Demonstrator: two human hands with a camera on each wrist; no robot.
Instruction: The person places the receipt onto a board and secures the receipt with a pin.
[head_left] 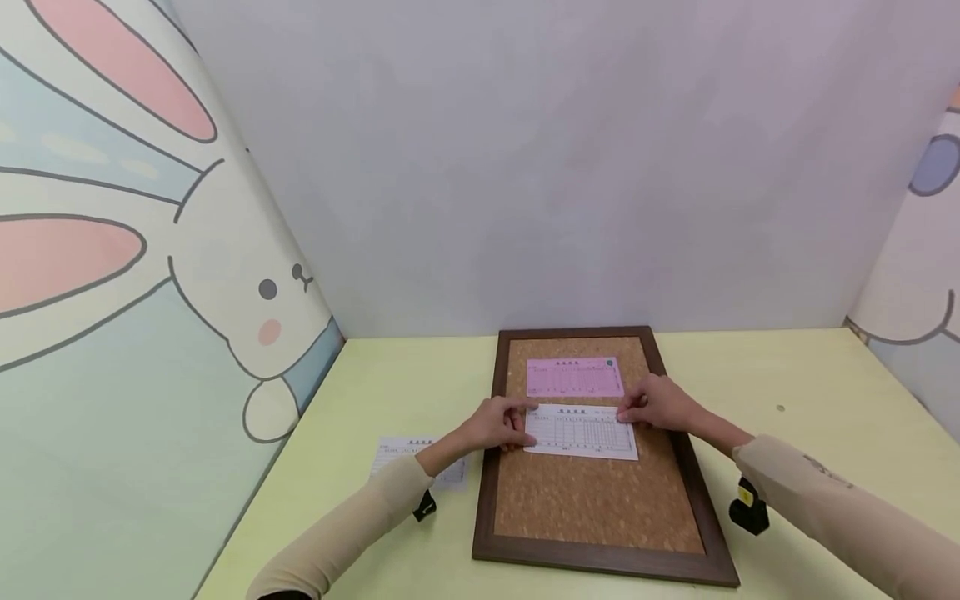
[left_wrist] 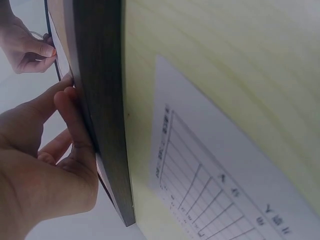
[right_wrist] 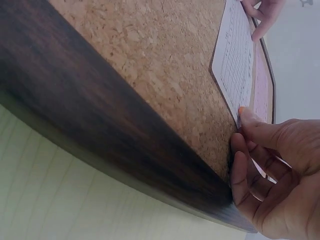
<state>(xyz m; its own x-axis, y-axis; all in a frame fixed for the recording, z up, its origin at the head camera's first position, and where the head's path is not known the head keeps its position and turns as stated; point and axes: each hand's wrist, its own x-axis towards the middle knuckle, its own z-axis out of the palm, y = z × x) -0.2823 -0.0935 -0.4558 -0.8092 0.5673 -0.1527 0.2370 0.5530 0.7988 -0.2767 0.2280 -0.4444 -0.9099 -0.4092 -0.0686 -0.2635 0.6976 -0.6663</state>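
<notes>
A white printed form (head_left: 581,432) lies across the cork board (head_left: 592,508), just below a pink form (head_left: 573,377). My left hand (head_left: 495,423) rests at the white form's left edge, its index finger near the upper corner and thumb lower down, pressing the paper. At the upper right corner my right hand (head_left: 660,404) pinches a small orange push pin (right_wrist: 241,110) between thumb and finger; only its orange end shows. The right wrist view has the white form (right_wrist: 234,60) flat on the cork. What fixes the pink form is too small to tell.
A dark wooden frame (head_left: 487,492) borders the board on a pale yellow table (head_left: 795,467). Another white form (left_wrist: 220,165) lies on the table left of the board, partly hidden by my left forearm. A grey wall (head_left: 570,167) stands behind; a rabbit-printed panel (head_left: 217,250) is at left.
</notes>
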